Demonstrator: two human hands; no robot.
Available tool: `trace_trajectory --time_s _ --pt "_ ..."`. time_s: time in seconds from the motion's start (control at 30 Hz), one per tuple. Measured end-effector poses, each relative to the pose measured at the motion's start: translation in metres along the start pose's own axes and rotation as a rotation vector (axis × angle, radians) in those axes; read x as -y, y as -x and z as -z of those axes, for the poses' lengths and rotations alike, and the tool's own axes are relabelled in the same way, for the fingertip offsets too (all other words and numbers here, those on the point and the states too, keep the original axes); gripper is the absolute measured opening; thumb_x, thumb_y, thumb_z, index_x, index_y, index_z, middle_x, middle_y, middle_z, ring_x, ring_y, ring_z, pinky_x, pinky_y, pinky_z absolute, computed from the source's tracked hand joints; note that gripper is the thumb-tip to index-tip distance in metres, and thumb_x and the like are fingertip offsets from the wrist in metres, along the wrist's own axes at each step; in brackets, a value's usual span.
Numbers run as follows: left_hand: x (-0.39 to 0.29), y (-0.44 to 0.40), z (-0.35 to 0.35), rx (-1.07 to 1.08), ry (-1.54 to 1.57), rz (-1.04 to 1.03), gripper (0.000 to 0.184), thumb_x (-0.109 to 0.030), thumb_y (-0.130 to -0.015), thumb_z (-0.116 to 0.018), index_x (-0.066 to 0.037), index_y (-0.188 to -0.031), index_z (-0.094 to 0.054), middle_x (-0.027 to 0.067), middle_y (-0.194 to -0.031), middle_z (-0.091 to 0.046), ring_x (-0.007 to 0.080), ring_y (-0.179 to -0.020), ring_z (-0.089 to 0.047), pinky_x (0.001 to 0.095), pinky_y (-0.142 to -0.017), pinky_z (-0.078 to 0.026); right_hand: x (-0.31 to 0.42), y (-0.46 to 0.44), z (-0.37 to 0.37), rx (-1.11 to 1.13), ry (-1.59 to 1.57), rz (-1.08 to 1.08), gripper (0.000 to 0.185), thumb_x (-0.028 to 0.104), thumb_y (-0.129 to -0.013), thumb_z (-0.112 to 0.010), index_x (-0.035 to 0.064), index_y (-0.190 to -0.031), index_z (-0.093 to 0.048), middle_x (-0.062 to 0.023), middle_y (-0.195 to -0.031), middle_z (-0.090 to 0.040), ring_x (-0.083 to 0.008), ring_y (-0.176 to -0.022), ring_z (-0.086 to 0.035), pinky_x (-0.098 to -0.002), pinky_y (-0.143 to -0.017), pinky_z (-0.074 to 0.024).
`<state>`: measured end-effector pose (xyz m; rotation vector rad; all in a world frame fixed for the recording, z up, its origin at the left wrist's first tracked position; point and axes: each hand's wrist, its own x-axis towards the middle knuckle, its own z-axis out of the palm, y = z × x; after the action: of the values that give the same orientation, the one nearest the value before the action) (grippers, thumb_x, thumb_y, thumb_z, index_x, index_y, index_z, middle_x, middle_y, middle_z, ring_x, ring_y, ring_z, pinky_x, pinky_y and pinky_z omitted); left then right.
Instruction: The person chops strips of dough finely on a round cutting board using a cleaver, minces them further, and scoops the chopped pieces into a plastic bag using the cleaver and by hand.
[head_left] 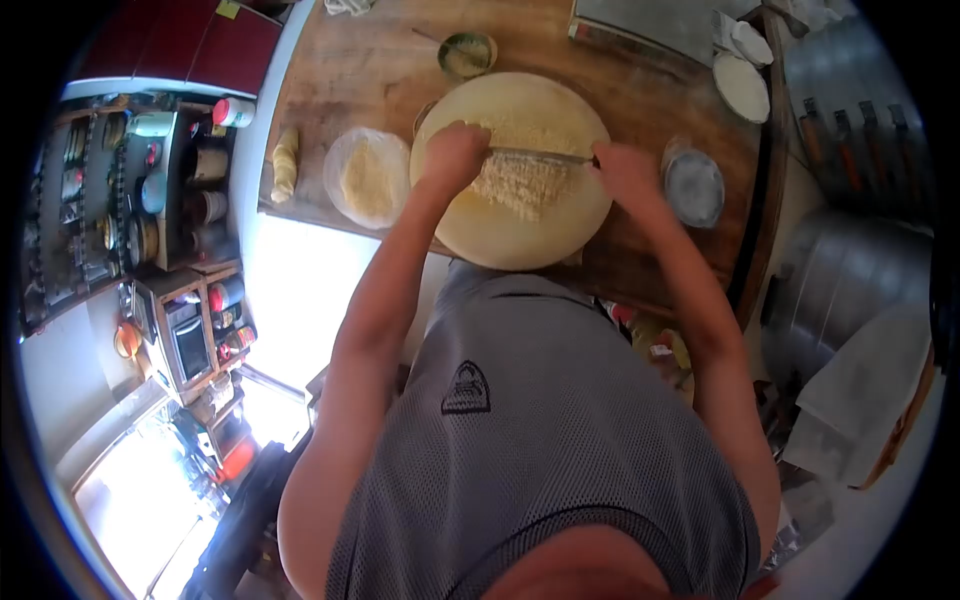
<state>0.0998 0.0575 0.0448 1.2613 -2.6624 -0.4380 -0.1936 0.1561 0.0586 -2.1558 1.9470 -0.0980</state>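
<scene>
A knife (540,156) lies crosswise over a large round cutting board (525,245), its long thin blade seen nearly edge-on. My right hand (624,172) is closed at its right end, where a dark bit of handle shows. At the other end my left hand (457,154) is closed on the blade's end; the fingertips are hidden. Pale, crumbly chopped food (522,187) is heaped just below the blade, touching or close to it. Finer crumbs are spread over the board above the blade.
On the wooden table (345,75), a clear bag or bowl of yellowish crumbs (370,180) sits left of the board, beside a rolled pale packet (285,165). Behind is a small green bowl (467,56); right, a clear container (694,188) and a white dish (741,88).
</scene>
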Motion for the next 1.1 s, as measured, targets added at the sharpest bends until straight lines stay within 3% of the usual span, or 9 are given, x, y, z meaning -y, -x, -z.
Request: trace_trajectory --time_s 0.1,0.27,0.7,0.8,0.93,1.0,1.1 --pt "-0.012 0.005 0.017 -0.021 -0.022 0.081 0.018 -0.022 -0.081 -0.078 -0.008 -0.078 -0.066 0.0069 -0.084 -0.067 0.0306 -0.089 -0.064 0.0454 -0.076 -0.053 0.015 0.015 0.030 0.000 -0.035 0.006 0.024 0.030 -0.091 -0.071 0.0069 -0.094 -0.063 -0.0154 -0.086 -0.069 -0.0375 -0.083 -0.070 -0.0501 -0.070 -0.0538" --pt "-0.002 0.010 -0.001 -0.022 -0.013 -0.038 0.016 -0.020 -0.082 -0.077 -0.009 -0.079 -0.065 0.0059 -0.084 -0.066 0.0295 -0.088 -0.064 0.0447 -0.075 -0.053 0.016 0.019 0.013 -0.010 -0.030 -0.031 0.025 0.030 -0.090 -0.072 0.0067 -0.092 -0.063 -0.0157 -0.084 -0.068 -0.0381 -0.081 -0.069 -0.0509 -0.068 -0.0533" --pt "-0.018 0.043 0.014 0.012 0.016 -0.041 0.011 -0.018 -0.082 -0.074 -0.010 -0.080 -0.066 0.0069 -0.084 -0.066 0.0306 -0.088 -0.064 0.0448 -0.077 -0.054 0.035 0.059 0.009 -0.103 0.018 -0.011 0.016 0.023 -0.086 -0.070 0.0091 -0.086 -0.062 -0.0147 -0.076 -0.066 -0.0361 -0.072 -0.069 -0.0483 -0.062 -0.0530" --pt "-0.011 0.046 -0.001 0.001 0.017 -0.057 0.011 -0.016 -0.081 -0.073 -0.010 -0.080 -0.065 0.0067 -0.082 -0.065 0.0305 -0.087 -0.063 0.0447 -0.076 -0.053 0.032 0.059 -0.025 -0.143 -0.023 0.019 0.013 0.021 -0.085 -0.068 0.0097 -0.086 -0.062 -0.0142 -0.075 -0.065 -0.0342 -0.072 -0.069 -0.0470 -0.060 -0.0533" --pt "-0.024 0.057 0.018 -0.023 0.023 -0.067 0.010 -0.013 -0.080 -0.073 -0.009 -0.079 -0.063 0.0070 -0.081 -0.065 0.0304 -0.086 -0.063 0.0445 -0.074 -0.053 0.038 0.069 -0.009 -0.201 -0.034 0.018 0.011 0.020 -0.086 -0.066 0.0099 -0.085 -0.062 -0.0137 -0.076 -0.065 -0.0343 -0.071 -0.068 -0.0471 -0.059 -0.0534" --pt "-0.024 0.061 0.017 -0.010 0.023 -0.059 0.010 -0.013 -0.080 -0.073 -0.009 -0.079 -0.063 0.0070 -0.081 -0.064 0.0304 -0.086 -0.063 0.0444 -0.074 -0.053 0.054 0.084 0.003 -0.118 0.010 -0.060 0.010 0.019 -0.086 -0.064 0.0097 -0.085 -0.061 -0.0134 -0.077 -0.064 -0.0345 -0.072 -0.068 -0.0467 -0.060 -0.0537" --pt "-0.012 0.069 0.000 -0.007 0.048 -0.117 0.011 -0.013 -0.079 -0.073 -0.009 -0.079 -0.063 0.0068 -0.080 -0.064 0.0299 -0.085 -0.063 0.0439 -0.073 -0.053 0.056 0.088 -0.029 -0.165 -0.020 -0.048 0.009 0.018 -0.085 -0.064 0.0094 -0.085 -0.060 -0.0135 -0.078 -0.064 -0.0356 -0.072 -0.068 -0.0473 -0.061 -0.0537"
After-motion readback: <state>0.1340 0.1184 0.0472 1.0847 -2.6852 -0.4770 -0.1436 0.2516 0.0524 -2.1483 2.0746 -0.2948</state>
